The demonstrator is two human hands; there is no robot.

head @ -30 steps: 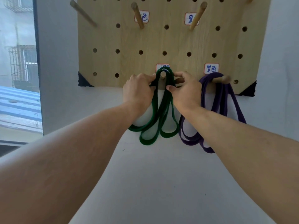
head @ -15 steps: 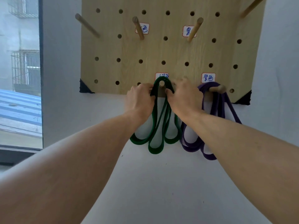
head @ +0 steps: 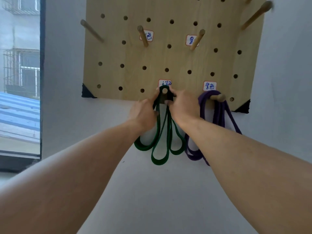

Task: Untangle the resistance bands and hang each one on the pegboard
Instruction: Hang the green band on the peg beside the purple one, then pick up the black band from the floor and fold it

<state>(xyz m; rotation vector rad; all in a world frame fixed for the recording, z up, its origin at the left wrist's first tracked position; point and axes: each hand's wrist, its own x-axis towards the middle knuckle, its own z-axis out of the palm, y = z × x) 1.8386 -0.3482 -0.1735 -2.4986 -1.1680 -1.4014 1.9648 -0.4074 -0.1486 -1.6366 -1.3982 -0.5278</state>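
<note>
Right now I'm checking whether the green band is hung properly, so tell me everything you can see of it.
The green band is a dark green, flat, rubbery-looking strap folded into several loops. Its top goes over a wooden peg in the pegboard's bottom row; three loops hang against the wall. The left hand and right hand grip it just below the peg.

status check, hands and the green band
Left hand and right hand both grip green band at its peg. Band looped over peg, coils hanging. Purple band hung alongside; nothing blocking.
</note>
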